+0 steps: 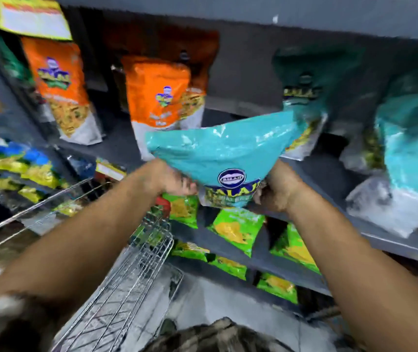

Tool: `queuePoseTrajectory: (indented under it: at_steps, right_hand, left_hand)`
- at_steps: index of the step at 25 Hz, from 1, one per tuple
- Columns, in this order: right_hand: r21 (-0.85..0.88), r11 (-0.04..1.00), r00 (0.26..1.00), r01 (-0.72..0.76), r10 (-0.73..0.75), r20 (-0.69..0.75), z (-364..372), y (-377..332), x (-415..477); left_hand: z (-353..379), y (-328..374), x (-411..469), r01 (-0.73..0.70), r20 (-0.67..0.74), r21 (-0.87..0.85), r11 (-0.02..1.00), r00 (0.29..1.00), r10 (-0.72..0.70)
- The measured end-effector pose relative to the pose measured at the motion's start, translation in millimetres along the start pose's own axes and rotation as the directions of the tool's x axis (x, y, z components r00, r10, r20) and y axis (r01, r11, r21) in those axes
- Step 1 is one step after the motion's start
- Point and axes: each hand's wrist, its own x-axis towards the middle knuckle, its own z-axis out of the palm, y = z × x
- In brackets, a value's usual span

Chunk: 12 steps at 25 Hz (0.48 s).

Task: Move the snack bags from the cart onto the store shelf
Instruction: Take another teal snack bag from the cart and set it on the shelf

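A teal snack bag (223, 153) with a round logo is held up in front of the grey store shelf (329, 174), tilted with its top toward the shelf. My left hand (167, 181) grips its lower left edge and my right hand (276, 189) grips its lower right edge. The wire cart (126, 283) stands below my left arm, at the shelf's foot. Other teal bags (301, 97) stand on the shelf to the right, one large one (411, 158) at the far right. The picture is blurred.
Orange snack bags (157, 97) stand on the same shelf to the left, another (58, 82) further left. Green bags (238, 229) fill the lower shelves. Blue and yellow packs (20, 161) lie on a rack at the left. The shelf above (253, 11) overhangs.
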Motion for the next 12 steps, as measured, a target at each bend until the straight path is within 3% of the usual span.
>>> queuePoseTrajectory:
  at_steps: [1, 6, 12]
  right_hand:
    - [0.007, 1.0, 0.998, 0.005, -0.004, -0.058, -11, -7, -8]
    - [0.145, 0.989, 0.961, 0.043, -0.001, -0.277, -74, -30, -18]
    - [0.226, 0.966, 0.859, 0.127, 0.007, -0.512, -112, -53, -7]
  left_hand:
    - [27, 0, 9, 0.034, 0.031, -0.009, 0.999, 0.999, -0.033]
    - [108, -7, 42, 0.022, 0.087, 0.274, 0.961, 0.995, -0.048]
    - [153, -5, 59, -0.114, 0.198, 0.29, 0.95, 0.979, 0.057]
